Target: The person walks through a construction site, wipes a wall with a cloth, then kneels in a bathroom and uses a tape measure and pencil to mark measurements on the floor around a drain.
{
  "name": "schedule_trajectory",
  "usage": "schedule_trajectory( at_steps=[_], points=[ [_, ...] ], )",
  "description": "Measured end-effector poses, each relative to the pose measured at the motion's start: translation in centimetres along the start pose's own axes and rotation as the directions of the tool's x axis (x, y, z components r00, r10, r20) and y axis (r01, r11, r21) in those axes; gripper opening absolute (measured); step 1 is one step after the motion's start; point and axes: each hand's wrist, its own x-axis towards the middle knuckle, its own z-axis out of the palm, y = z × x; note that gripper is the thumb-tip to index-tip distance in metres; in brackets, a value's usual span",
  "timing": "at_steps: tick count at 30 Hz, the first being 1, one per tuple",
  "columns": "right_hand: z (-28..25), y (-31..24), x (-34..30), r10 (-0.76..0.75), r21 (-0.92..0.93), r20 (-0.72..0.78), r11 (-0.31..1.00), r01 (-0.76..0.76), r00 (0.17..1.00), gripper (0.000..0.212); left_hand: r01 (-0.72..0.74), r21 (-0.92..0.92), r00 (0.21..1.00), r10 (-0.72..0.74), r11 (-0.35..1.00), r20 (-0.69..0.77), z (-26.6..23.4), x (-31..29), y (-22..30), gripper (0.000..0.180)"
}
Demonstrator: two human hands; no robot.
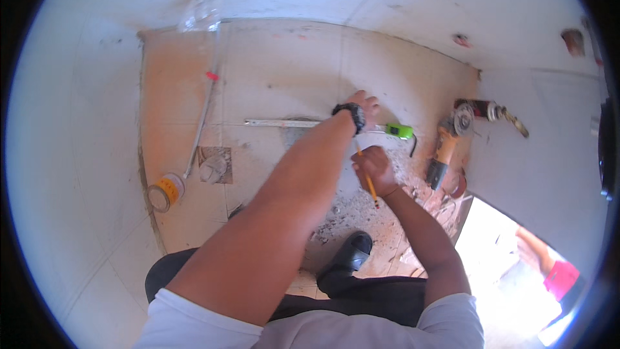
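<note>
My left hand [367,106], with a black band at the wrist, lies with fingers spread on the tiled floor. It rests beside the extended blade [278,123] of a tape measure, whose green case [399,131] lies just to its right. Below it, my right hand [376,167] grips a yellow pencil [369,184] with its tip pointing up toward the blade. The tape runs left across the floor and passes behind my left wrist. What the left palm touches is hidden.
An angle grinder [444,145] lies at right, near a dark canister with a brass nozzle [481,110]. Rubble [352,213] covers the floor near my shoe. At left are a square hole [215,165], a yellow-labelled can [166,192] and a pipe [203,113]. Another person's arm [535,245] shows through the doorway.
</note>
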Motion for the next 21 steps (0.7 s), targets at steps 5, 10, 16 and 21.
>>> schedule_trajectory(
  at_steps=[5,10,16,21],
  points=[
    [-6.3,4.7,-1.4,0.272,-0.544,-0.115,0.788,-0.29,0.955,0.029,0.092,0.019,0.996,-0.092,0.996,-0.018,0.6,-0.7,2.0,0.039],
    [-7.0,7.1,-0.9,0.489,-0.266,0.086,0.851,-0.453,0.868,0.03,0.316,-0.264,0.933,-0.349,0.911,-0.089,1.6,-0.7,3.7,0.036],
    [-7.1,7.8,-1.1,0.501,-0.264,0.186,0.854,-0.449,0.845,0.025,0.344,-0.199,0.924,-0.368,0.918,-0.1,0.9,-0.6,5.3,0.034],
    [-7.0,8.0,-0.8,0.531,-0.291,0.223,0.837,-0.463,0.818,0.025,0.43,0.041,0.9,-0.432,0.902,0.057,1.2,0.3,10.8,0.037]
  ],
)
